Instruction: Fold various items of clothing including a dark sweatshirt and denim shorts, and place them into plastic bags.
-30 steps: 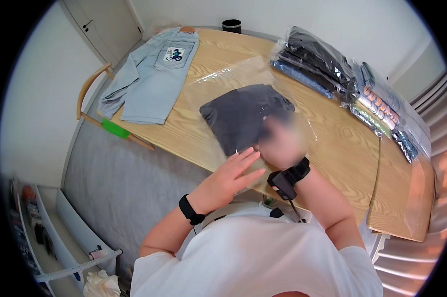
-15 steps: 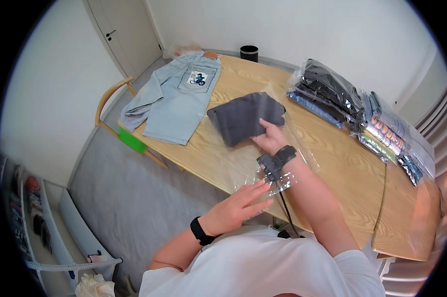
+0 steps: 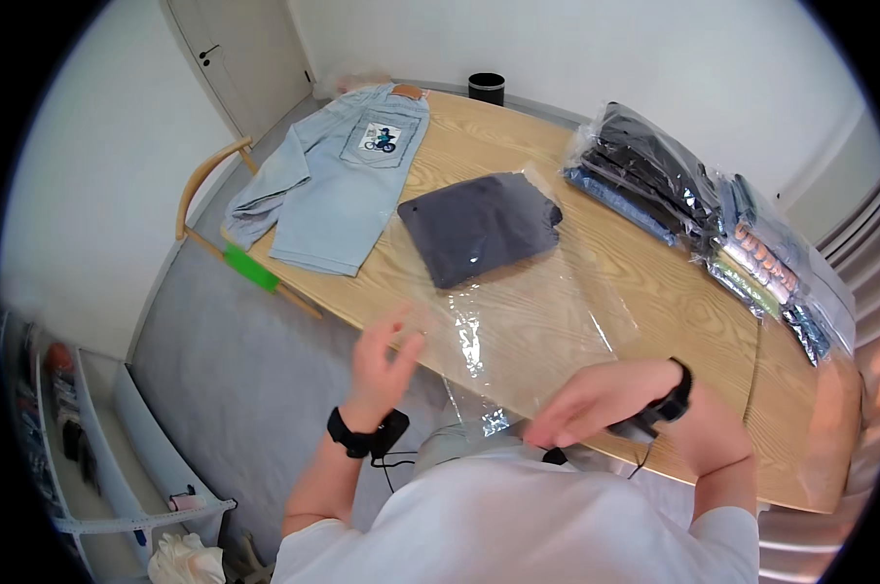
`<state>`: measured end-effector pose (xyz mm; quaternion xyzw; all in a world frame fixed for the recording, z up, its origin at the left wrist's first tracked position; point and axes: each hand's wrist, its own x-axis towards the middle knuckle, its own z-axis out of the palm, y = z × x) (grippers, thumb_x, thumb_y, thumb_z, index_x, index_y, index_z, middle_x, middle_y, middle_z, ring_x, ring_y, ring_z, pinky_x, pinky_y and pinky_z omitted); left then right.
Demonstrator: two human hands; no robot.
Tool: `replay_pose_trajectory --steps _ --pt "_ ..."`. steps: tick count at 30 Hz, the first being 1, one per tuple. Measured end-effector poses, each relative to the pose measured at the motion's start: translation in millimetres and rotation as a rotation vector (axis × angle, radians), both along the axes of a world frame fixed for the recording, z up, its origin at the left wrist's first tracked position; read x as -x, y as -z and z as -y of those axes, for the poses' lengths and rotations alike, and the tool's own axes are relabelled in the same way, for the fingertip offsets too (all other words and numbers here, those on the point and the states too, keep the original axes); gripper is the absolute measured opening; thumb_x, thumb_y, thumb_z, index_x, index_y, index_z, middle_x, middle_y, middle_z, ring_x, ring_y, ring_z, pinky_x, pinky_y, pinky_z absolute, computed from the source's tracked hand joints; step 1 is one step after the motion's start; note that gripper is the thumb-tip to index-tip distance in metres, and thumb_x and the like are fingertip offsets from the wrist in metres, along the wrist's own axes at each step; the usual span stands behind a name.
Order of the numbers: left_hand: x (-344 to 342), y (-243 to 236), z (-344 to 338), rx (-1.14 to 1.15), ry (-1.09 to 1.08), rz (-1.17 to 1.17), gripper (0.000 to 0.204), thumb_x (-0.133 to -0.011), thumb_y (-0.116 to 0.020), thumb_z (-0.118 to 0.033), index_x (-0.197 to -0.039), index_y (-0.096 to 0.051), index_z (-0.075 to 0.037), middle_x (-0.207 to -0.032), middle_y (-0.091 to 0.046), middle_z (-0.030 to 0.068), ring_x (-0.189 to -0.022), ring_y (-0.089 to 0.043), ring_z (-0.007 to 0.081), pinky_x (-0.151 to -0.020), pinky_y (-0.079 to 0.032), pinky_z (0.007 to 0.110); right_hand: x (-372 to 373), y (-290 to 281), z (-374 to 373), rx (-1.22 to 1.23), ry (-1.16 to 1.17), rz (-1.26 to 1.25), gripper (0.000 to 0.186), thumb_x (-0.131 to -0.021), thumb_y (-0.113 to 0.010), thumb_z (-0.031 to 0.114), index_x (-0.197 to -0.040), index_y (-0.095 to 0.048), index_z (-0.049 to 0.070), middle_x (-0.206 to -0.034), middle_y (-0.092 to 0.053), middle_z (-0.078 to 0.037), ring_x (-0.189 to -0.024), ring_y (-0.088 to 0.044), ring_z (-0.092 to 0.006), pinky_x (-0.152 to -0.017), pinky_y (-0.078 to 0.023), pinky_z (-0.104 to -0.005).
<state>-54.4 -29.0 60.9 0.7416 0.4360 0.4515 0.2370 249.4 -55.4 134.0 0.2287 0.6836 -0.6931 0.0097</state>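
A folded dark grey garment (image 3: pixel 479 229) lies inside a clear plastic bag (image 3: pixel 547 321) on the wooden table. The bag's loose end stretches toward me and hangs over the near edge. My left hand (image 3: pixel 380 370), a little blurred, is raised left of the bag's near end with thumb and fingers apart, holding nothing. My right hand (image 3: pixel 601 397) is over the table's near edge, just right of that loose end. Its fingers stretch down and to the left, with nothing visible in them; whether the fingertips touch the plastic is unclear.
Light blue jeans (image 3: pixel 348 185) with a picture patch lie at the table's (image 3: pixel 693 321) left end. Bagged folded clothes (image 3: pixel 644 175) are stacked along the far right side. A wooden chair (image 3: pixel 206 185), black bin (image 3: pixel 487 90) and shelf unit (image 3: pixel 128 428) stand around.
My right hand has come out of the bag, off the grey garment, and back toward me. My left hand has moved left and up, away from the bag's loose end.
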Motion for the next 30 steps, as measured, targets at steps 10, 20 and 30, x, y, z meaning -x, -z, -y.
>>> replay_pose_trajectory --steps 10,20,30 --pt "-18 -5 -93 0.974 -0.060 0.355 0.054 -0.087 -0.059 -0.043 -0.113 -0.044 0.002 -0.097 -0.057 0.0120 -0.075 -0.060 0.0165 -0.067 -0.052 0.030 -73 136 -161 -0.423 1.350 0.161 0.024 -0.084 -0.064 0.026 -0.088 -0.063 0.002 -0.081 -0.061 -0.002 -0.079 -0.056 -0.0106 -0.068 -0.045 -0.0262" --pt "-51 8 -95 1.061 0.037 0.184 0.056 -0.080 -0.070 -0.027 -0.117 -0.040 0.003 -0.096 -0.056 0.0123 -0.067 -0.061 0.0197 -0.060 -0.055 0.029 -108 97 -55 0.238 1.316 0.093 0.009 -0.086 -0.062 0.017 -0.081 -0.059 0.011 -0.073 -0.059 0.003 -0.062 -0.053 -0.0057 -0.054 -0.042 -0.0205" --pt "-169 10 -60 1.115 0.453 -0.025 0.063 -0.082 -0.068 -0.026 -0.128 -0.033 0.002 -0.097 -0.055 0.0118 -0.067 -0.061 0.0168 -0.063 -0.054 0.030 -154 103 154 0.151 1.752 -0.027 0.010 -0.087 -0.059 0.015 -0.084 -0.060 0.005 -0.075 -0.061 -0.002 -0.068 -0.057 -0.0091 -0.063 -0.044 -0.0215"
